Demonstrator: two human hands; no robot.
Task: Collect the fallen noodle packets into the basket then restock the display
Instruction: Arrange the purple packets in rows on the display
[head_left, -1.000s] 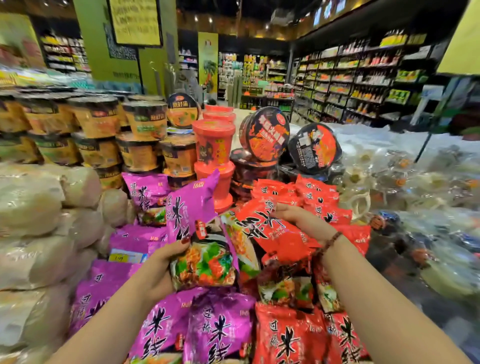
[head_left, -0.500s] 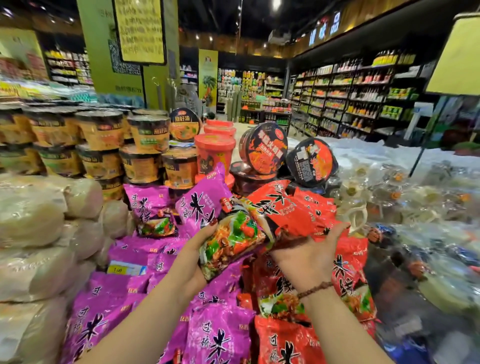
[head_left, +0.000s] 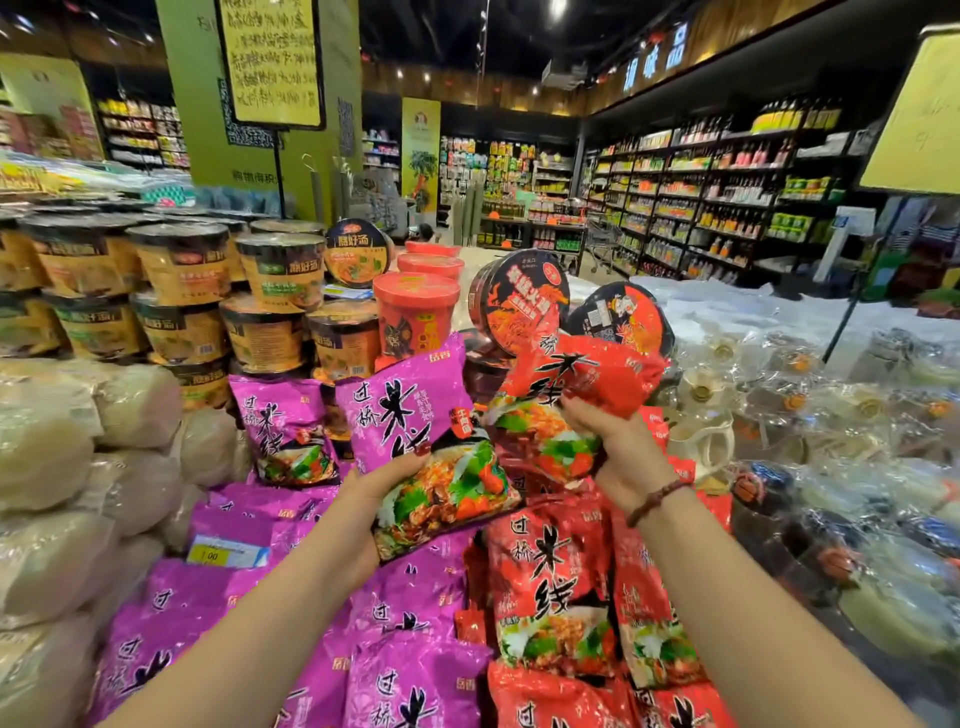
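Observation:
My left hand grips a purple noodle packet by its lower left edge, holding it upright above the display. My right hand grips a red noodle packet around its middle, lifted and tilted to the right. Below them lie several purple packets on the left side of the display and several red packets on the right. One more purple packet stands upright behind my left hand. No basket is in view.
Stacked noodle cups, a red tub and black bowls stand behind the packets. Pale wrapped bundles pile up at the left, clear-wrapped goods at the right. A yellow price tag lies among purple packets. Store shelves line the far aisle.
Both hands have lifted their packets higher above the display. The purple packet has turned upright in my left hand, and the red packet has risen and tilted right in my right hand.

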